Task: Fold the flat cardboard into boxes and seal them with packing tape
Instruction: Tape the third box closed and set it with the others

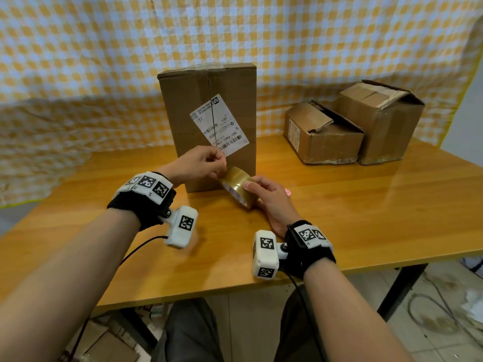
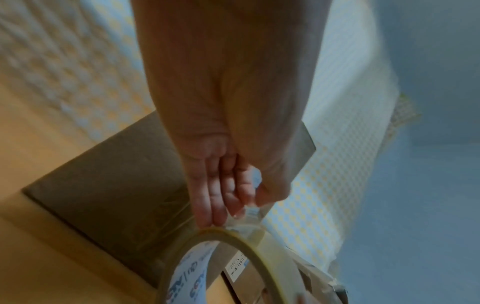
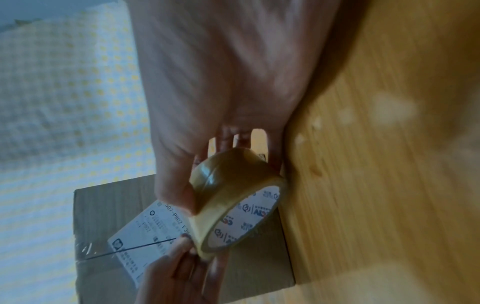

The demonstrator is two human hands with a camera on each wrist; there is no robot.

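Observation:
A tall cardboard box point(image 1: 188, 105) stands upright at the table's middle, with a white shipping label point(image 1: 222, 118) on its front and tape along its top seam. My right hand point(image 1: 269, 197) grips a roll of clear-brown packing tape point(image 1: 236, 185) just in front of the box's lower edge; the roll point(image 3: 228, 185) shows a printed white core. My left hand point(image 1: 201, 163) pinches the loose end of the tape point(image 2: 250, 216) just above the roll point(image 2: 262, 244), close to the box front point(image 2: 103, 185).
Two more cardboard boxes stand at the back right of the wooden table point(image 1: 392, 205): a small one point(image 1: 326, 142) with flaps ajar and a larger one point(image 1: 386, 126) behind it. A yellow-checked cloth point(image 1: 78, 74) hangs behind. Cardboard and cables lie on the floor.

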